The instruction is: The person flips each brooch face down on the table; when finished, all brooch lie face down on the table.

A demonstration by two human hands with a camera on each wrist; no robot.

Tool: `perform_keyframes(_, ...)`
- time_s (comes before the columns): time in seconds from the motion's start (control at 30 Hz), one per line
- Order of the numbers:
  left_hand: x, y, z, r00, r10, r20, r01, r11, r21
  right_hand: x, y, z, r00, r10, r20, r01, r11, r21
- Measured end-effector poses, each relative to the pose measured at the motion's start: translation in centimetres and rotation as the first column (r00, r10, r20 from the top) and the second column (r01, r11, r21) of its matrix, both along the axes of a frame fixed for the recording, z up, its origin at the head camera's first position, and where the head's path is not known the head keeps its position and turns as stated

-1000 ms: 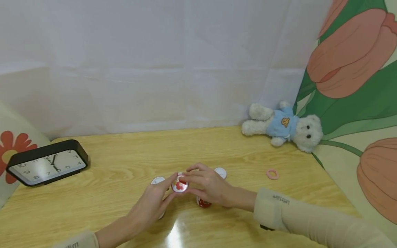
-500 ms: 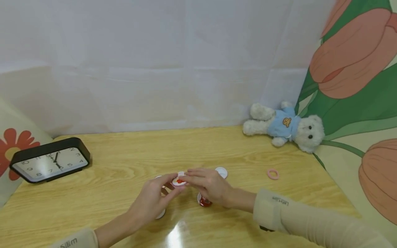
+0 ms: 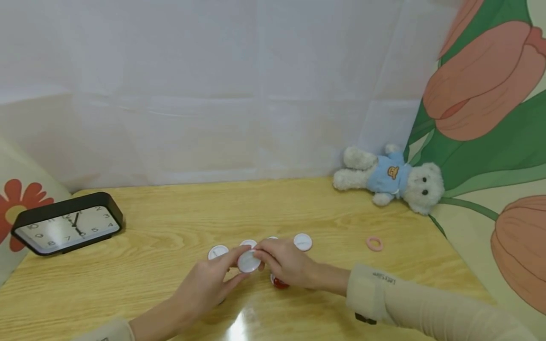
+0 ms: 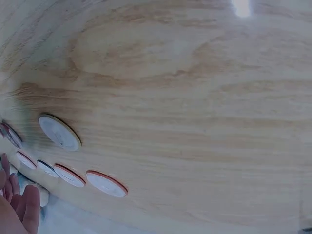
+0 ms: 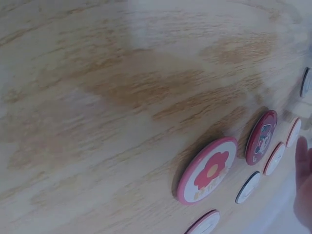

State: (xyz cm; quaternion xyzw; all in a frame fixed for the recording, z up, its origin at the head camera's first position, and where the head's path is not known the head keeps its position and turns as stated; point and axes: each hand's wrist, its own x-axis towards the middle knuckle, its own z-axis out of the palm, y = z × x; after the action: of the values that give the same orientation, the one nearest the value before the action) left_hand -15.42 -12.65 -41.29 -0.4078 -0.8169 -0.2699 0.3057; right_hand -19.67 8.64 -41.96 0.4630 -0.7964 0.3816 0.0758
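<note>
Round badge [image 3: 249, 262] flipped vs. prev. view: flower face hidden, white back shown, as w/ adj. white-backed discs [image 3: 303, 242]; pinched by L hand [image 3: 205, 280] & R hand [image 3: 291, 263] above wooden tabletop [image 3: 170, 218].

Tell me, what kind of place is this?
Perhaps a play corner indoors: there's a wood-grain table, a teddy bear lying on it, and a creased white sheet behind. I can't tell which room it is.

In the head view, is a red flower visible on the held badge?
No, the badge shows only a pale side there.
</note>
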Motion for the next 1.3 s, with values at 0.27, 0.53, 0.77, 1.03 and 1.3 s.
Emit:
perform_keyframes(0.27,0.2,-0.3,-0.3,0.998,0.052,-0.044,-0.054,0.998,-0.035,0.2,0.2,-0.1,0.993,0.028,0.117,-0.032,0.999,0.034)
perform_keyframes(0.53,0.6,-0.5,-0.4,0.995,0.068,0.077,-0.06,0.993,-0.101,0.3,1.0,-0.4,0.983,0.059,-0.174,-0.029,0.985,0.17)
perform_keyframes(0.77,0.6,-0.5,-0.7,0.985,0.075,0.154,-0.059,0.993,-0.107,0.2,0.8,-0.2,0.969,0.04,-0.242,0.016,0.974,0.225)
perform_keyframes(1.03,1.0,-0.4,-1.1,0.94,0.181,0.29,-0.103,0.958,-0.267,0.0,0.6,-0.5,0.981,0.08,-0.176,-0.014,0.937,0.349)
perform_keyframes(1.3,0.7,-0.6,-1.7,0.927,0.197,0.32,-0.071,0.928,-0.365,-0.3,0.1,-0.8,0.982,0.061,-0.179,0.012,0.924,0.383)
